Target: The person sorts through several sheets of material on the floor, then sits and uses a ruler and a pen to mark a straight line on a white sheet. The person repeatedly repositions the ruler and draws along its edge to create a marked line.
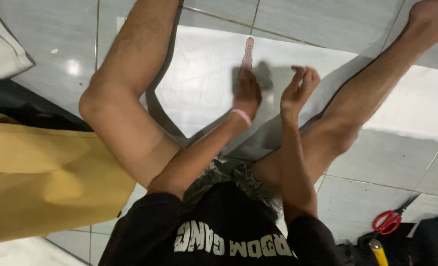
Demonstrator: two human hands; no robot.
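Pressing a pink strip [248, 55] flat onto white sheet [199, 83] on the floor [376, 162], left hand [246, 92] grips it while right hand [299, 88] hovers loosely open; red scissors [390, 219] lie far right.

A folded sheet of yellow cloth [41, 182] is seen spread over the grey tiled floor [391, 162]. Well across the floor from the cloth, red-handled scissors [390, 220] are laid flat. Just below the scissors, a yellow-handled tool [378, 251] is rested on dark fabric [426, 241].
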